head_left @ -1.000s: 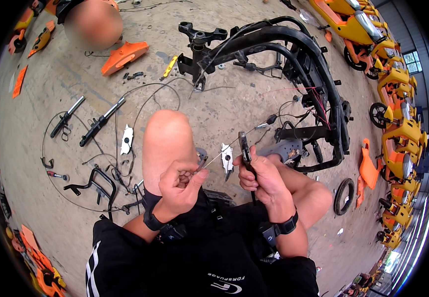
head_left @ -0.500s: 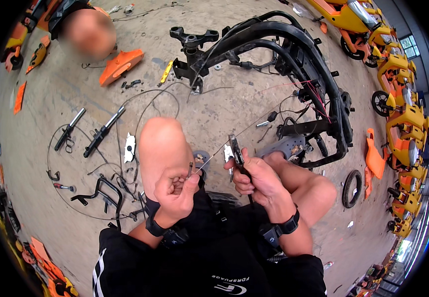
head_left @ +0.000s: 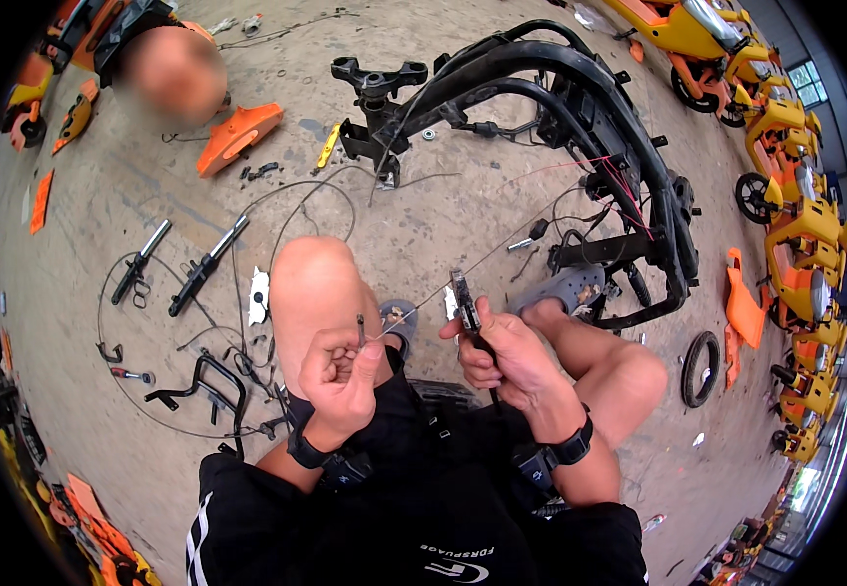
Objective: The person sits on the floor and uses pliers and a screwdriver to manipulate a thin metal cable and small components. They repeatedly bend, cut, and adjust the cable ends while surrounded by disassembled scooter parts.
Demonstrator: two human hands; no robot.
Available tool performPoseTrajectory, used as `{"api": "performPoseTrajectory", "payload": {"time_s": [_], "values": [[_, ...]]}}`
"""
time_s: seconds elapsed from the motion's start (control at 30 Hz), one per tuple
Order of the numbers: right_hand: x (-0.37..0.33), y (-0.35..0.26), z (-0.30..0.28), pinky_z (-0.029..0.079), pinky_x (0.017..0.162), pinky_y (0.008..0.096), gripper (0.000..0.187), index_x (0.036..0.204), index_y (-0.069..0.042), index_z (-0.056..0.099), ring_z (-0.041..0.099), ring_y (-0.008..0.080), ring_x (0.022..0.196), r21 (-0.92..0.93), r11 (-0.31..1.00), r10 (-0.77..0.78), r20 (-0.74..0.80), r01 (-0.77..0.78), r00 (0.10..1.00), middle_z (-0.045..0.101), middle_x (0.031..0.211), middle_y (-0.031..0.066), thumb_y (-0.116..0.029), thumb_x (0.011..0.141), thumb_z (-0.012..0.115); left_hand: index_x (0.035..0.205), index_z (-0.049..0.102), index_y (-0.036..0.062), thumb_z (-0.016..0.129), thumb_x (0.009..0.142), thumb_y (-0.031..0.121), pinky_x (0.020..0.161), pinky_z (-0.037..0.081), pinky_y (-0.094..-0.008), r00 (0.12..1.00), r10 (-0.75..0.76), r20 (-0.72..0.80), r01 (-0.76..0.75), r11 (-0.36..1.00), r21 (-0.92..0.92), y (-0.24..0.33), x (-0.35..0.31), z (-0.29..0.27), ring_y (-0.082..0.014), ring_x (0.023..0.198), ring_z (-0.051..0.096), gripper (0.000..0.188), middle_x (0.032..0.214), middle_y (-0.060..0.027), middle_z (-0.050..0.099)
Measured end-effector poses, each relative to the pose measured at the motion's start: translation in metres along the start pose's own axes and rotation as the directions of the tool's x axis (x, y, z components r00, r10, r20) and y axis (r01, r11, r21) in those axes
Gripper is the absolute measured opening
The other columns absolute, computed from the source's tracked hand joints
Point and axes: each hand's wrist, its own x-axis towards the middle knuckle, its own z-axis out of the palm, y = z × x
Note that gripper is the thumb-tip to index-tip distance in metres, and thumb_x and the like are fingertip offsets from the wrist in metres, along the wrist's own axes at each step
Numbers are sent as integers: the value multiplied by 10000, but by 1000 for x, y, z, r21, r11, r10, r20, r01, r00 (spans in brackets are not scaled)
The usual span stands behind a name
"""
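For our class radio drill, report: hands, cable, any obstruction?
Left hand pinching thin cable. Right hand gripping dark tool. Black frame ahead, right of centre, apart from both hands.

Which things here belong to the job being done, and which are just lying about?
Likely the job:
thin wire, in the left hand
dark tool, possibly pliers, in the right hand

Apparently lying about:
orange panel
yellow strip
black tire
metal tubes

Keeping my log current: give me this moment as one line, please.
left hand: pinching thin wire | right hand: gripping dark tool-like item | black frame: on floor, ahead right
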Motion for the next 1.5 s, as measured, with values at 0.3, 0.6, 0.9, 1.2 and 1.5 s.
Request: {"api": "performPoseTrajectory", "payload": {"time_s": [0.3,0.6,0.9,1.2,1.5], "values": [[6,1,0,215,398,194,559,1048,17,582,261,39,434,108,994,-17,119,4,993,335,561,-50,-500,955,388,923,517,-36,635,853,13,531,368,-143,999,32,-30,-32,999,5,-3,-4,2,-22,606,483,147,731,-40,584],[0,-3,7,199,415,195,559,1103,19,580,250,31,456,-38,999,-38,-26,37,999,330,568,-58,-488,960,394,922,470,7,594,889,64,449,327,-174,998,66,24,-68,994,89,-1,1,3,-36,491,432,141,650,-8,507],[4,2,-7,198,388,202,568,1076,15,581,235,38,414,121,992,17,135,-34,991,299,541,-61,-496,968,358,924,516,-37,635,848,-1,561,379,-144,1000,3,-20,-2,1000,10,-3,-4,0,-27,630,488,145,747,-43,585],[5,-13,-12,200,380,199,546,1117,33,556,238,35,408,44,998,29,117,-34,993,304,542,-61,-462,976,375,920,508,-32,621,850,-16,542,360,-148,999,46,1,-46,998,38,-5,-4,-1,-25,600,463,134,735,-29,555],[4,-28,-32,202,380,196,532,1143,50,526,242,36,419,43,999,-19,35,18,999,321,557,-55,-441,968,421,941,497,-36,612,853,-20,539,360,-150,999,50,7,-50,998,38,-4,-5,0,-29,591,462,145,734,-36,553]]}}
